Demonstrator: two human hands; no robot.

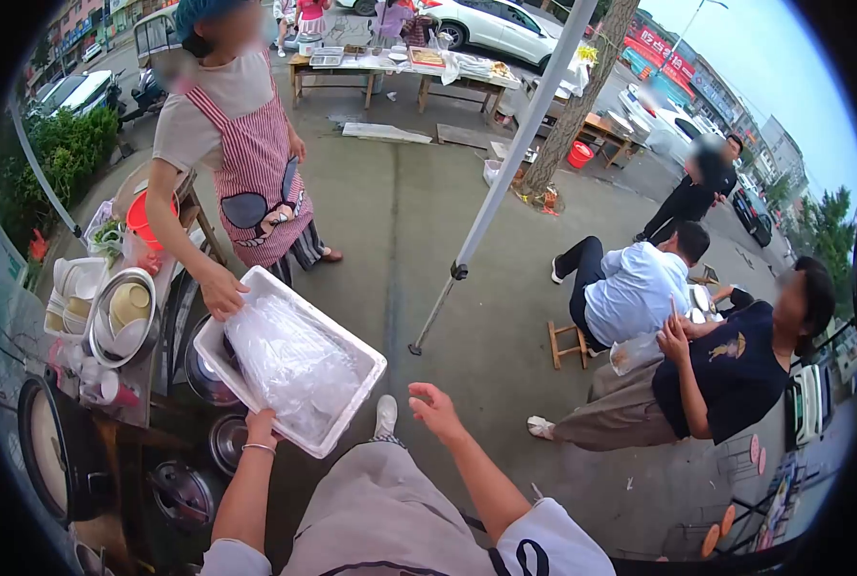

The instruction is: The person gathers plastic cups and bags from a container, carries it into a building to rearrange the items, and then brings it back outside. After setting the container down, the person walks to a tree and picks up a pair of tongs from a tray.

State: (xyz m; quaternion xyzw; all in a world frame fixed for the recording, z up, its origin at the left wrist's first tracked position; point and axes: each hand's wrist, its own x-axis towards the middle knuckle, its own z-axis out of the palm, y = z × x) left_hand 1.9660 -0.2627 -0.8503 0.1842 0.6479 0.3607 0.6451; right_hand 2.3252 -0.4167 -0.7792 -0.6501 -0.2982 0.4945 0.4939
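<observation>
A white foam box (359,396) hangs tilted in front of me, left of centre, with clear plastic bags (289,355) inside. My left hand (263,429), with a bracelet at the wrist, grips the box's near left edge; some fingers are hidden by the box. Off the box's right side, my right hand (433,408) is in the air with fingers apart, holding nothing. Across from me, a person in a red striped apron (256,173) reaches a hand (221,293) to the far left rim of the box, at the plastic.
On the left, a table holds a metal basin (121,317) of bowls, a red bucket (145,221) and cups. A large pot (49,446) and lidded pots stand below. A slanted pole (486,211) rises ahead. Seated people (635,288) are at the right.
</observation>
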